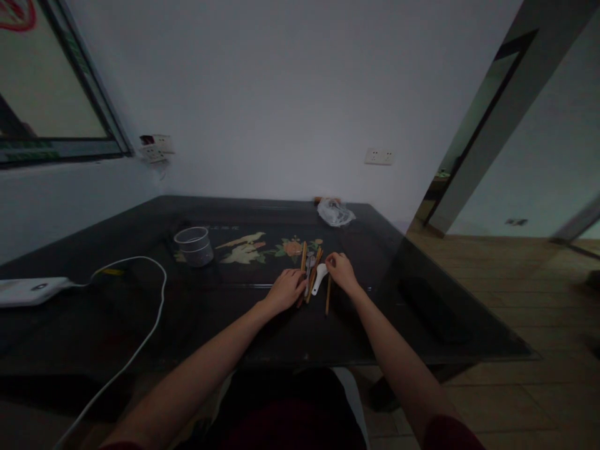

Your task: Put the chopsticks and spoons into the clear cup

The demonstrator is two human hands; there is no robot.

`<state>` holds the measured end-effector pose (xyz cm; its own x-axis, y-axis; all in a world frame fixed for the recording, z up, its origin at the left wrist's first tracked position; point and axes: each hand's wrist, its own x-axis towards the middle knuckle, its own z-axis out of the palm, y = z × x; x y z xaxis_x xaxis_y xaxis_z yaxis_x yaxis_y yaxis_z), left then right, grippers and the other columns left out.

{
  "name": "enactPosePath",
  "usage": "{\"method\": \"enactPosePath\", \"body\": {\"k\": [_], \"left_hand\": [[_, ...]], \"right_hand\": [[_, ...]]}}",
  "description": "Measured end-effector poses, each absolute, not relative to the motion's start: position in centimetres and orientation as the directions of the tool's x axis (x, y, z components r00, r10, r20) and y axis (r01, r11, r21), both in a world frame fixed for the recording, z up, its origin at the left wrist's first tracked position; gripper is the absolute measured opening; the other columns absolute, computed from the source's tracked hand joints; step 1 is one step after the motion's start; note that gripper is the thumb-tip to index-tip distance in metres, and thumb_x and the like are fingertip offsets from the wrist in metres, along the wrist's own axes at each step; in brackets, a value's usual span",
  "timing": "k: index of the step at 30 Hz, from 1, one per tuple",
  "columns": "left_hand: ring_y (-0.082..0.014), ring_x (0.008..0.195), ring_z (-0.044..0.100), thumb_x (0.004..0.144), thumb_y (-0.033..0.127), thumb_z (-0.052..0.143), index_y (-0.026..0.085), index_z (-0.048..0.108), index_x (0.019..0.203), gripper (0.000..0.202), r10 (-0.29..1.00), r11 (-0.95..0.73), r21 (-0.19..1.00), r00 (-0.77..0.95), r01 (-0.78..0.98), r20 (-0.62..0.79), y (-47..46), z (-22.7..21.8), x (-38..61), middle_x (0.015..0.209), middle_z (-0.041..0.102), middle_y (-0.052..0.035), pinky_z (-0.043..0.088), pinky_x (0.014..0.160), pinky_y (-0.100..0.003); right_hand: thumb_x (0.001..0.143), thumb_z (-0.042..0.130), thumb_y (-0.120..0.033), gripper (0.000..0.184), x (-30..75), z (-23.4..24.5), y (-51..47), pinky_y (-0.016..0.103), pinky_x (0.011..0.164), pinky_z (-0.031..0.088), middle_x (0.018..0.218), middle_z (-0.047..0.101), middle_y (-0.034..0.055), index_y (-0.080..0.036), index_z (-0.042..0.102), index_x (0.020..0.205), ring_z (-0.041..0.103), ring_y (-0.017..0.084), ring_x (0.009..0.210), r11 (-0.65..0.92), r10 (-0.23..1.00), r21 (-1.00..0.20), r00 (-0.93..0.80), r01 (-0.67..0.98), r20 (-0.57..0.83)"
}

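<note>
A loose group of wooden chopsticks point(314, 275) lies on the dark table in front of me, with a metal spoon point(309, 265) among them. A white soup spoon point(319, 279) rests to the right of these. My left hand point(285, 291) is curled over the chopsticks at the group's left side, its fingers closed against them. Just right of the white spoon, my right hand point(342, 272) has its fingers pinched at the upper end of a single chopstick point(327, 297). The fingertips partly hide that end.
A clear plastic tub point(194, 247) stands to the left. A crumpled plastic bag point(335, 213) lies at the back. On the left, a white power bank point(32, 291) trails a white cable point(162, 300). A dark flat object point(434, 309) lies to the right. Wall sockets point(379, 156) are behind.
</note>
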<state>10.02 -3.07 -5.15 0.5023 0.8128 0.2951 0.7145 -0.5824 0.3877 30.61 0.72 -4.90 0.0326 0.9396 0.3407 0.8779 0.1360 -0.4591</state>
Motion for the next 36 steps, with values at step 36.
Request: {"method": "enactPosePath", "body": {"k": [36], "left_hand": [[-0.0223, 0.114, 0.051, 0.09, 0.032, 0.045, 0.018, 0.057, 0.111, 0.028, 0.814, -0.581, 0.396, 0.503, 0.711, 0.292, -3.49, -4.85, 10.14, 0.118, 0.06, -0.0085, 0.04, 0.099, -0.035]], "right_hand": [[0.081, 0.054, -0.017, 0.013, 30.06, -5.07, 0.39, 0.023, 0.069, 0.036, 0.086, 0.051, 0.003, -0.018, 0.063, 0.09, 0.051, 0.014, 0.077, 0.07, 0.962, -0.502, 0.075, 0.862, 0.263]]}}
